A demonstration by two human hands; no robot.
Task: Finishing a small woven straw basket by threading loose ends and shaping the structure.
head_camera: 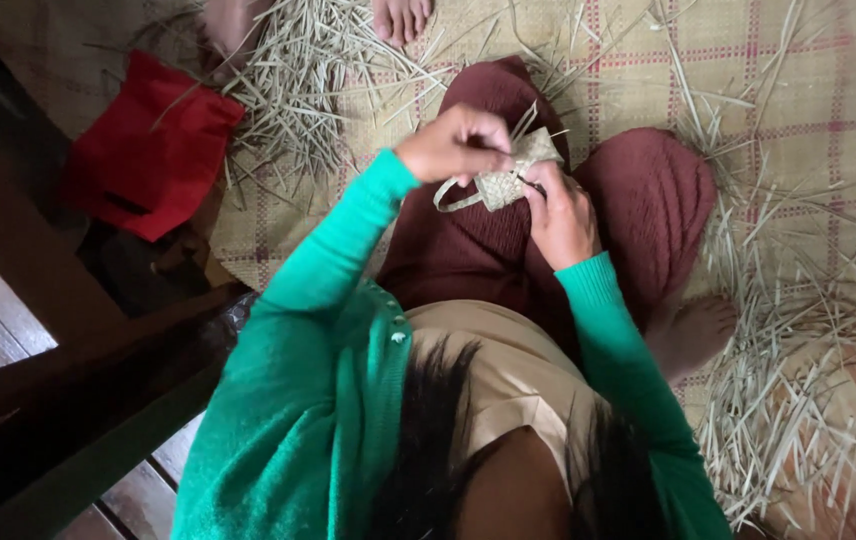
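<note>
Straw-coloured and half woven, the small plaited piece [510, 172] sits just above the middle of the frame, held up over the lap between both hands. From my remote view I judge it is kept off the mat so that the loose strips sticking out of its top stay free to be worked, while a curved loop of strip hangs from its lower left edge. The left hand [456, 142] comes in from the left on a bent arm in a green sleeve, wrist arched, fingers closed in a pinch on the upper left of the piece. The right hand [560, 215] rises from lower right, palm turned inward, fingers wrapped against the right side of the piece to steady it. Both hands are clamped on it, close together. Maroon trousers [648, 195] cover the folded knees beneath. Loose dry strips [293, 75] lie in heaps at the upper middle and lower right on a checked woven mat [828, 90]. A red cloth pouch [153, 145] lies at the upper left, beside dark wooden boards.
</note>
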